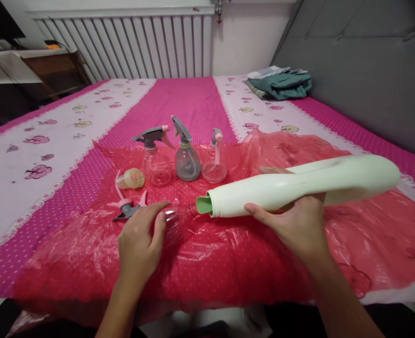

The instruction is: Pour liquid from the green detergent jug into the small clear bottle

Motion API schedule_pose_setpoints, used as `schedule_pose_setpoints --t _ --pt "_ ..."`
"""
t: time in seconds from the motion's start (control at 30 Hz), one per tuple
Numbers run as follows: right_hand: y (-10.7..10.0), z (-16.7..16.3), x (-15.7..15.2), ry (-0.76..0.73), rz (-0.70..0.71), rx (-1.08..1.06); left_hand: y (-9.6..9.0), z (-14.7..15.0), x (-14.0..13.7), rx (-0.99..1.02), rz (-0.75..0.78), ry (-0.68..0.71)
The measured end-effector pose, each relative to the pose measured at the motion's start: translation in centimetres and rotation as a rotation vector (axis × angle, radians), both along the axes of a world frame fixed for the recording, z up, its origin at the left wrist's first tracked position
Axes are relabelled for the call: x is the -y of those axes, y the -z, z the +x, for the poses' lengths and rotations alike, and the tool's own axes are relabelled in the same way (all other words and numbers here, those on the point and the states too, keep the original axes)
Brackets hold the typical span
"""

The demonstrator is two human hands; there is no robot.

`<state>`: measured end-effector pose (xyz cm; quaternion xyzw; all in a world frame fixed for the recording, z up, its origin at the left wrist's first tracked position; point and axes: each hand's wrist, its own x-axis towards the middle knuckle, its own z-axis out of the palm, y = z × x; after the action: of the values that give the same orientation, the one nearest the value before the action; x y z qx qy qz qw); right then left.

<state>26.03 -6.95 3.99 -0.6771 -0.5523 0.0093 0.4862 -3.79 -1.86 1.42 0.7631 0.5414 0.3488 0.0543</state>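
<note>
My left hand [140,241] is closed around a clear spray bottle [175,223] without its head, which leans to the right. In my right hand [301,225] is a large pale green detergent bottle [351,176], tipped almost level. Its green pouring spout [203,204] meets the clear bottle's mouth; whether liquid flows, I cannot tell. A loose grey and pink spray head [127,210] lies beside my left hand. Behind it rests a yellowish measuring cap [134,179]. Three spray bottles with heads on stand farther back: one clear [157,169], one greyish [188,165], one clear and pinkish [214,168].
A thin red plastic sheet [242,263] covers the near part of the bed with its pink and white bedspread [186,101]. Folded clothes [281,83] lie at the back right by a grey headboard [362,61]. A white radiator [133,47] lines the wall.
</note>
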Motion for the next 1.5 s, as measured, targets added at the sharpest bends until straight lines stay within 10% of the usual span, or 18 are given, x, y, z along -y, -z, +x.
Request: schedule_pose_setpoints --t 1.5 --pt "-0.02 0.62 0.0 -0.091 0.227 0.263 0.13 0.03 0.0 -0.012 0.014 0.002"
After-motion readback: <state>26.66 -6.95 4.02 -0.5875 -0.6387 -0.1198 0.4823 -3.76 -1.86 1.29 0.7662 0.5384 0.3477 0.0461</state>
